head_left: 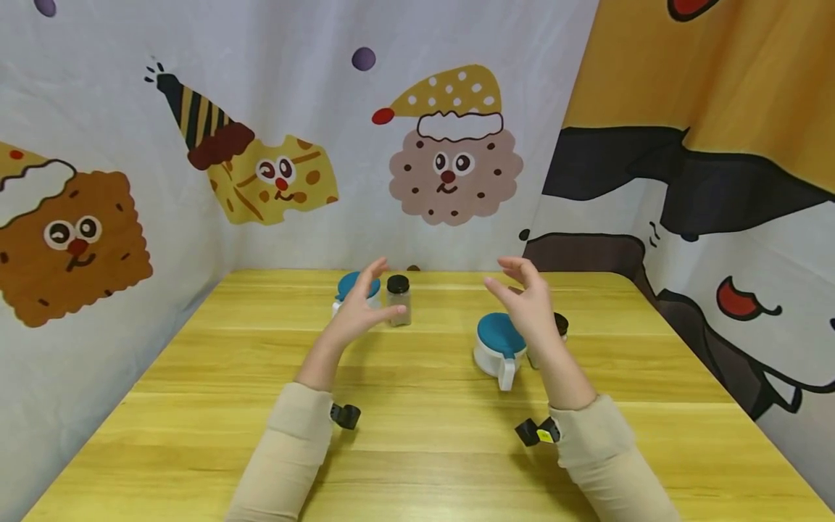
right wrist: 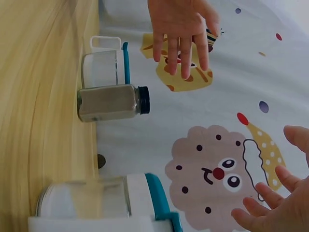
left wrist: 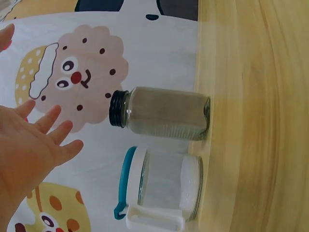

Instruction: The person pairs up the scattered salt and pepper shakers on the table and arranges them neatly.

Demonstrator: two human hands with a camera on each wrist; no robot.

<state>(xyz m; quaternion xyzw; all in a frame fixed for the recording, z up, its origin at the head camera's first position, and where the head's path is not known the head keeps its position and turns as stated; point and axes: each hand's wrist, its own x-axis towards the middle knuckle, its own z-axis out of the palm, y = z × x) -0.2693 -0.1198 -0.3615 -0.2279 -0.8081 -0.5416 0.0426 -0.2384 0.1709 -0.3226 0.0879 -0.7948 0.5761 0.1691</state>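
Both hands hover above the table with fingers spread and hold nothing. My left hand (head_left: 355, 313) is in front of a glass jar with a blue lid and white handle (left wrist: 161, 186), which has white contents low inside. Just right of that hand stands a black-capped glass bottle (head_left: 399, 303), greyish brown inside. My right hand (head_left: 531, 308) is above and beside a second blue-lidded jar (head_left: 501, 344), whose white handle points toward me. Another black-capped bottle (head_left: 561, 325) is mostly hidden behind the right hand and wrist. All these containers stand upright.
The wooden table (head_left: 417, 464) has its back edge against a pale curtain (head_left: 313, 87) printed with cartoon biscuits and cheese. At the right hangs a curtain part in orange, black and white (head_left: 633, 80). Small black cameras (head_left: 346, 416) are strapped at both cuffs.
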